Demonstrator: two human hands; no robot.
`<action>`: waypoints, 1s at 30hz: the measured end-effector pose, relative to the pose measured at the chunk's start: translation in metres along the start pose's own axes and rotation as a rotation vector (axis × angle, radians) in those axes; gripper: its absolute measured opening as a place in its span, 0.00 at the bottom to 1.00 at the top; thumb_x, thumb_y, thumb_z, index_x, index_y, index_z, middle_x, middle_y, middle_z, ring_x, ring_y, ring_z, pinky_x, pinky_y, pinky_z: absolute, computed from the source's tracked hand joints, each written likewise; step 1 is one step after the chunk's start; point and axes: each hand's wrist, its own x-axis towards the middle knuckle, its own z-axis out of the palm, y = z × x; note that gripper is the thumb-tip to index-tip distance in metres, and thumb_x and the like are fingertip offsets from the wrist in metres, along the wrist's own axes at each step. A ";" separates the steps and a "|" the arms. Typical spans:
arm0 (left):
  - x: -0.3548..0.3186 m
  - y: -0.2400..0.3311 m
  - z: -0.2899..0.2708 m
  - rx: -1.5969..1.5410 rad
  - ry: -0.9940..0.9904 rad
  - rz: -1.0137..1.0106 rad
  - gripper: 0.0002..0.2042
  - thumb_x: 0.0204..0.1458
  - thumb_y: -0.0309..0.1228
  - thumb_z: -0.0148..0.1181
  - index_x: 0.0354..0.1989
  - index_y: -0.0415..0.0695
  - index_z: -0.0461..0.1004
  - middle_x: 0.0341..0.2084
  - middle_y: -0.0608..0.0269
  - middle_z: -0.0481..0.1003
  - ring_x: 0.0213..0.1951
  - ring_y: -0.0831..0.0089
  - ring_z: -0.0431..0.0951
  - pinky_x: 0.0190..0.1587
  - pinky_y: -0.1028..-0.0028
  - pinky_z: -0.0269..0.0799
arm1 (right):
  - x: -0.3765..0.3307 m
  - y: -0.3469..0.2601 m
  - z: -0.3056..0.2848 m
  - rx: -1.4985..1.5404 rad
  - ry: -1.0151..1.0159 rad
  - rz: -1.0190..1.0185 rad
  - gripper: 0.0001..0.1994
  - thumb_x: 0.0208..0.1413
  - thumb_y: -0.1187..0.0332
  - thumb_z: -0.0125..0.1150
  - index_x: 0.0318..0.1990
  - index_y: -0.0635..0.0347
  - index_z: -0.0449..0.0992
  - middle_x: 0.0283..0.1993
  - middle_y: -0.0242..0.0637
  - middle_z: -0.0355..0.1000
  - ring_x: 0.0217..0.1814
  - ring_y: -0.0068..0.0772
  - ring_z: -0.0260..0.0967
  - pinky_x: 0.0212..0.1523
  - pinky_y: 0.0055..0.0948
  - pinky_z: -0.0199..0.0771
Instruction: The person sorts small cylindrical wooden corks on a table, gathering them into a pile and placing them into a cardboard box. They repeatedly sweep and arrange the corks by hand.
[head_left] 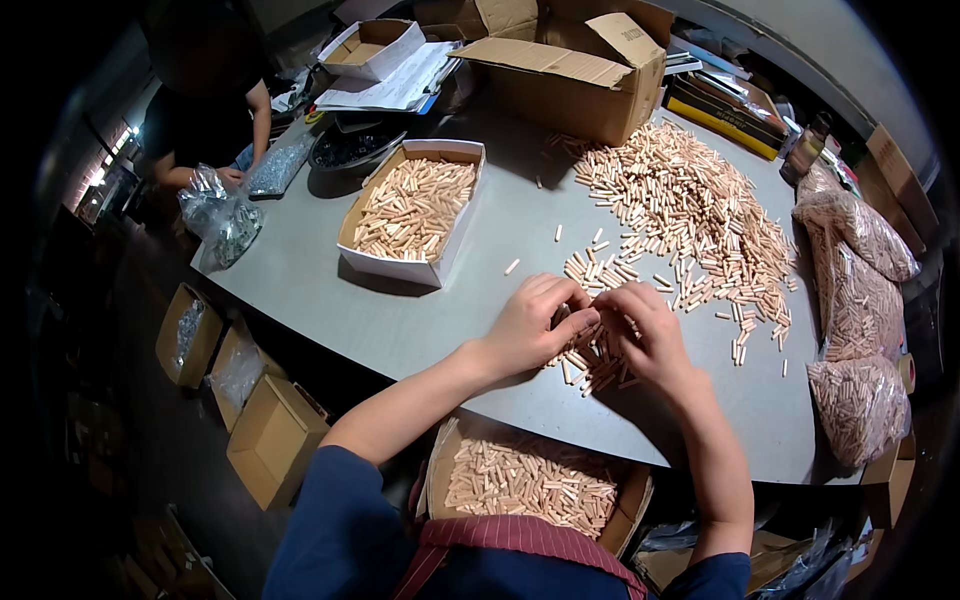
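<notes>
Dim workroom with grey tabletop [470,370]. Toward left edge, white cardboard box [390,264] full of wooden dowel pins [415,210]. Near front edge, left hand [543,316] and right hand [648,332], fingers curled together above loose pins [588,362]; cannot tell whether gripping any. Toward far right corner, larger dowel heap [695,200]; along right edge, clear plastic bags [860,300] of dowels. Possible spill over front edge if nudged by wrists; possible bag slippage if knocked. Print on brown carton [560,85], far edge, and black-and-yellow box [725,118], far right corner: too small for reliable reading.
</notes>
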 end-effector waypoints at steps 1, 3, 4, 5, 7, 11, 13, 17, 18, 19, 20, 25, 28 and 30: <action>-0.001 0.000 0.002 -0.026 0.012 -0.012 0.10 0.61 0.35 0.68 0.40 0.40 0.78 0.34 0.54 0.79 0.40 0.54 0.79 0.48 0.61 0.73 | 0.001 -0.007 0.000 0.012 -0.029 0.012 0.20 0.49 0.82 0.63 0.52 0.63 0.78 0.48 0.50 0.76 0.53 0.55 0.73 0.54 0.45 0.75; -0.003 0.004 0.002 -0.131 0.013 -0.110 0.11 0.62 0.36 0.67 0.38 0.39 0.78 0.32 0.54 0.79 0.37 0.55 0.79 0.42 0.61 0.73 | -0.003 -0.003 0.005 0.053 0.025 0.067 0.18 0.53 0.80 0.65 0.52 0.63 0.78 0.48 0.50 0.77 0.52 0.55 0.75 0.53 0.45 0.76; -0.003 0.004 0.001 -0.190 -0.021 -0.182 0.11 0.63 0.35 0.66 0.39 0.38 0.78 0.32 0.56 0.79 0.37 0.62 0.79 0.41 0.65 0.74 | -0.004 -0.001 0.006 0.072 0.055 0.096 0.16 0.54 0.79 0.66 0.52 0.63 0.78 0.48 0.50 0.77 0.51 0.55 0.76 0.53 0.45 0.77; -0.002 0.004 0.000 -0.249 -0.054 -0.253 0.11 0.64 0.34 0.64 0.40 0.37 0.78 0.33 0.58 0.78 0.37 0.69 0.79 0.40 0.68 0.75 | -0.005 -0.002 0.005 0.090 0.067 0.153 0.13 0.60 0.75 0.68 0.51 0.64 0.77 0.47 0.50 0.79 0.48 0.54 0.78 0.50 0.44 0.79; -0.001 0.009 -0.005 -0.321 -0.087 -0.345 0.11 0.67 0.33 0.61 0.42 0.35 0.77 0.35 0.65 0.77 0.36 0.82 0.76 0.38 0.75 0.75 | -0.002 -0.006 0.004 0.068 0.090 0.142 0.10 0.63 0.75 0.69 0.49 0.66 0.77 0.44 0.43 0.79 0.45 0.39 0.79 0.49 0.35 0.79; 0.001 0.003 -0.004 -0.354 -0.079 -0.257 0.11 0.66 0.35 0.61 0.40 0.37 0.78 0.33 0.62 0.78 0.34 0.77 0.78 0.38 0.73 0.74 | 0.001 -0.013 0.005 0.100 0.103 0.111 0.09 0.65 0.74 0.69 0.48 0.68 0.77 0.43 0.39 0.80 0.44 0.30 0.79 0.48 0.30 0.79; 0.001 0.006 -0.005 -0.461 -0.137 -0.329 0.13 0.63 0.38 0.64 0.38 0.38 0.80 0.31 0.54 0.80 0.35 0.65 0.80 0.40 0.68 0.74 | 0.001 -0.013 0.005 0.119 0.072 0.112 0.10 0.65 0.74 0.69 0.49 0.68 0.77 0.43 0.40 0.80 0.44 0.31 0.80 0.48 0.30 0.80; 0.002 0.001 -0.006 -0.560 -0.107 -0.424 0.11 0.68 0.35 0.59 0.38 0.39 0.78 0.30 0.70 0.78 0.34 0.84 0.75 0.35 0.78 0.71 | 0.006 -0.023 0.002 0.056 0.105 0.081 0.12 0.61 0.75 0.69 0.51 0.65 0.77 0.46 0.48 0.79 0.47 0.49 0.79 0.49 0.40 0.79; 0.002 -0.007 -0.003 -0.605 -0.043 -0.410 0.11 0.68 0.35 0.59 0.37 0.40 0.78 0.30 0.70 0.78 0.34 0.84 0.74 0.35 0.78 0.70 | 0.005 -0.031 -0.006 -0.023 0.146 0.041 0.13 0.61 0.77 0.68 0.52 0.65 0.77 0.50 0.47 0.79 0.53 0.49 0.79 0.53 0.39 0.78; 0.005 -0.003 -0.010 -0.485 0.033 -0.394 0.11 0.68 0.35 0.58 0.36 0.40 0.78 0.31 0.70 0.78 0.32 0.84 0.73 0.35 0.79 0.70 | 0.010 -0.052 -0.022 -0.084 0.182 -0.047 0.13 0.59 0.78 0.68 0.52 0.64 0.77 0.52 0.47 0.78 0.56 0.50 0.78 0.56 0.40 0.77; -0.001 -0.015 -0.014 -0.458 0.131 -0.395 0.12 0.69 0.35 0.57 0.36 0.40 0.78 0.32 0.70 0.79 0.34 0.83 0.74 0.35 0.79 0.70 | 0.017 -0.080 -0.039 -0.122 0.216 -0.151 0.14 0.58 0.79 0.68 0.51 0.64 0.78 0.55 0.48 0.78 0.59 0.52 0.77 0.59 0.41 0.76; 0.007 -0.011 -0.020 -0.457 0.297 -0.320 0.13 0.70 0.36 0.56 0.37 0.40 0.77 0.32 0.67 0.80 0.38 0.81 0.77 0.40 0.77 0.72 | -0.033 -0.170 -0.152 -0.582 0.464 -0.412 0.15 0.58 0.78 0.68 0.52 0.63 0.77 0.55 0.48 0.77 0.60 0.52 0.76 0.59 0.41 0.76; 0.009 -0.013 -0.014 -0.428 0.275 -0.217 0.14 0.71 0.37 0.55 0.38 0.39 0.77 0.32 0.65 0.80 0.40 0.79 0.78 0.47 0.74 0.73 | -0.065 -0.191 -0.186 -0.783 0.550 -0.405 0.15 0.58 0.78 0.68 0.53 0.63 0.77 0.56 0.48 0.77 0.60 0.52 0.76 0.59 0.41 0.76; 0.007 -0.015 -0.015 -0.405 0.313 -0.214 0.12 0.70 0.34 0.57 0.37 0.38 0.77 0.31 0.64 0.81 0.37 0.78 0.79 0.46 0.74 0.74 | -0.077 -0.193 -0.193 -0.828 0.578 -0.390 0.16 0.58 0.78 0.68 0.53 0.63 0.76 0.56 0.48 0.76 0.60 0.52 0.76 0.59 0.42 0.76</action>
